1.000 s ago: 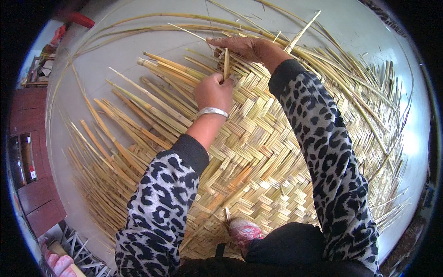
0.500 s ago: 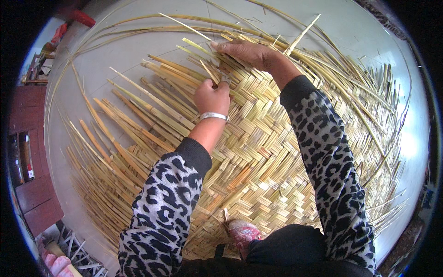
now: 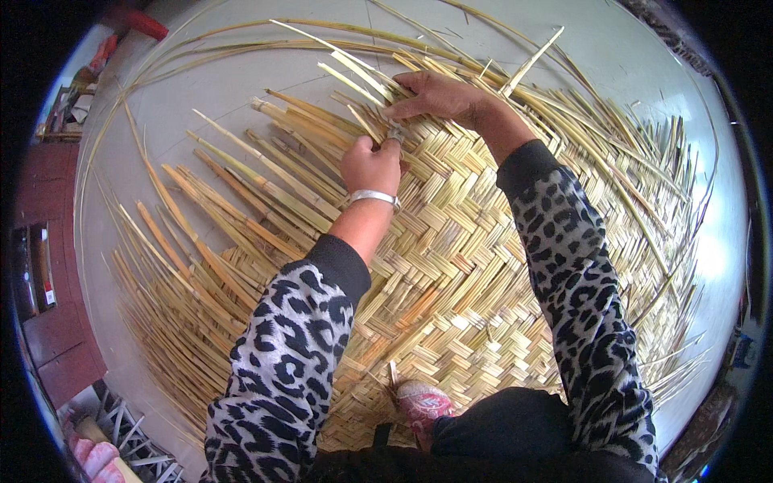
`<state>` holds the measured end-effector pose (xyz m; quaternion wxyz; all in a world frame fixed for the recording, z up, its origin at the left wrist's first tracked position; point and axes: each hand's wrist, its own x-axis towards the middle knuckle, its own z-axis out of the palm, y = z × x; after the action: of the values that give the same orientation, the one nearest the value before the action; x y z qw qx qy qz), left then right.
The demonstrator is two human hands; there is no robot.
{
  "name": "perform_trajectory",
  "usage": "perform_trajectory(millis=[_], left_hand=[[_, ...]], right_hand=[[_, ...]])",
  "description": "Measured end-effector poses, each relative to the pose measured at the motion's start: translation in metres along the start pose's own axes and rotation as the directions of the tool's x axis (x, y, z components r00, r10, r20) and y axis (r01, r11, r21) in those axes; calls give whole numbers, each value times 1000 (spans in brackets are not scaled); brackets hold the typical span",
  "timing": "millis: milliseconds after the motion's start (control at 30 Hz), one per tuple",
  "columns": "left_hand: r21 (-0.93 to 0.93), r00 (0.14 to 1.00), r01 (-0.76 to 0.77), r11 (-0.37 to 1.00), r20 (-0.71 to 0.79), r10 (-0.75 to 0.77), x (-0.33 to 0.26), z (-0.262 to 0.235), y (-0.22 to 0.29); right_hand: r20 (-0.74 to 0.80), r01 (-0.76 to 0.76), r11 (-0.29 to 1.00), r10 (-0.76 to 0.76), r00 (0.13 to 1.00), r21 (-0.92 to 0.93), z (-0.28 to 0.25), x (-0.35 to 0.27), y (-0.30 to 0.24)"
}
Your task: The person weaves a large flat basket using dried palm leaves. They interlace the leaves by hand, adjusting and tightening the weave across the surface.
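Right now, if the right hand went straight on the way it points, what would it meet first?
The right hand would likely meet the pale strips jutting out just ahead; it may already touch them, as depth is unclear.

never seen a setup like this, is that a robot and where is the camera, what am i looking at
No robot here: these are a person's bare hands, seen by a wide fisheye camera worn on the head, looking down, which is why edges curve. A woven mat of flat, straw-coloured strips lies on the pale floor, with unwoven ends fanning out at left. The left hand is closed at the mat's edge; what it grips is partly hidden. The right hand reaches over, fingers at some pale strips.
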<state>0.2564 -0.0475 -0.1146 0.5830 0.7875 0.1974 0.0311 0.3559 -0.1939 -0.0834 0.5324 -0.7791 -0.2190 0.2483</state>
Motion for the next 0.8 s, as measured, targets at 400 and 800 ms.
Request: perform_trajectory(millis=[400, 800], left_hand=[[-247, 958, 198, 949, 252, -134, -3, -35, 10], [284, 970, 177, 942, 114, -217, -92, -327, -66]], right_hand=[[42, -5, 995, 10, 999, -103, 0, -9, -2], [-145, -142, 764, 64, 987, -629, 29, 4, 29]])
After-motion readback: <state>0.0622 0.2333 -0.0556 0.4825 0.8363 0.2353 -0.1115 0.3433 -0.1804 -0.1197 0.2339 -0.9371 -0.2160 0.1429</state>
